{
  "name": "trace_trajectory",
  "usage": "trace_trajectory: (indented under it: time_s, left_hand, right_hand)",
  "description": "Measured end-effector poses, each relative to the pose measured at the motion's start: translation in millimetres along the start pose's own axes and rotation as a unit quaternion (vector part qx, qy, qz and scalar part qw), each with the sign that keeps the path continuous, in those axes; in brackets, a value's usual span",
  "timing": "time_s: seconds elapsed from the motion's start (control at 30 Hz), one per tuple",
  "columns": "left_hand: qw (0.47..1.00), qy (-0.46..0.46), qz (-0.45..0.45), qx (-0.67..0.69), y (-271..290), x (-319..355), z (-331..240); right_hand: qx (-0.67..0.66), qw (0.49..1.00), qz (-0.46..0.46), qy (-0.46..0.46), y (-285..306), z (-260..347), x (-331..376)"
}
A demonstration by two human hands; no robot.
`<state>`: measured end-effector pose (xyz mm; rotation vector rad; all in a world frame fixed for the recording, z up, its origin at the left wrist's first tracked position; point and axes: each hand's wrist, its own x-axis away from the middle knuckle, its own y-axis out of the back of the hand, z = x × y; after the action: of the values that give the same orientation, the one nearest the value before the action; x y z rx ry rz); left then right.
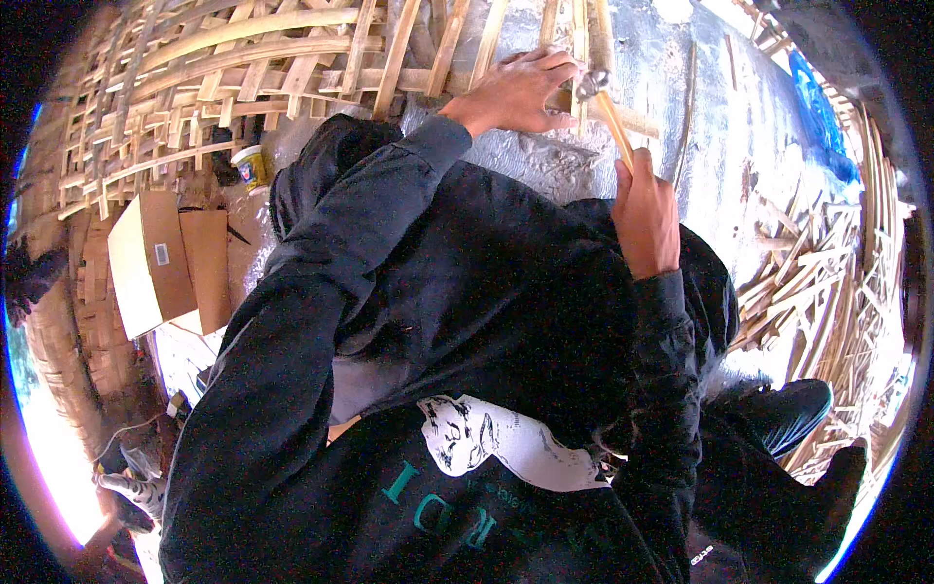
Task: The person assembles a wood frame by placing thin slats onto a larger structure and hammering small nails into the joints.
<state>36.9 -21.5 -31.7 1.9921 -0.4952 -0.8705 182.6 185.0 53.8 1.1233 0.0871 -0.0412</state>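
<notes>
My right hand [650, 216] is closed around the pale wooden handle of a hammer [613, 123]. The metal hammer head sits over a bamboo strip [581, 41], close to the fingertips of my left hand [518, 95]. That left hand lies across the strips with its fingers stretched out and its thumb apart. Its fingertips and thumb touch or nearly touch the strip on either side of a crosspiece. Whether a nail stands under the hammer head is too small to make out. More split strips run away from me in a lattice [282, 49] at the far left.
A cardboard box [153, 255] stands open at the left, with a small yellow-labelled tub [250, 167] beyond it. Loose bamboo strips [812, 268] are piled at the right. Blue plastic sheeting [822, 117] hangs at the far right. A striped cat-like shape [136, 490] is at the lower left.
</notes>
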Motion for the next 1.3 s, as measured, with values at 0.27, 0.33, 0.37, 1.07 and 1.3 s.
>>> trace_trajectory:
  time_s: [0.27,0.33,0.37,1.07,1.3]
  left_hand:
    - [1.0,-0.003,0.003,0.001,-8.9,0.6,8.8]
    - [1.0,0.006,0.018,0.005,-4.7,-0.9,0.8]
    - [0.999,0.016,0.032,0.006,-2.5,-1.6,-3.2]
    - [0.998,0.051,0.025,0.034,-6.4,-1.0,-9.0]
    - [0.996,0.056,0.049,0.041,-9.8,1.5,-1.0]
  right_hand:
    - [0.044,0.998,0.03,0.032,4.0,2.0,-5.1]
    - [0.013,1.0,-0.01,0.006,7.2,2.8,-5.7]
    - [0.015,1.0,-0.009,0.005,6.0,-0.1,-5.4]
    - [0.04,0.999,0.004,0.032,11.4,12.2,-2.7]
    - [0.059,0.998,0.018,-0.001,5.1,15.1,-1.9]
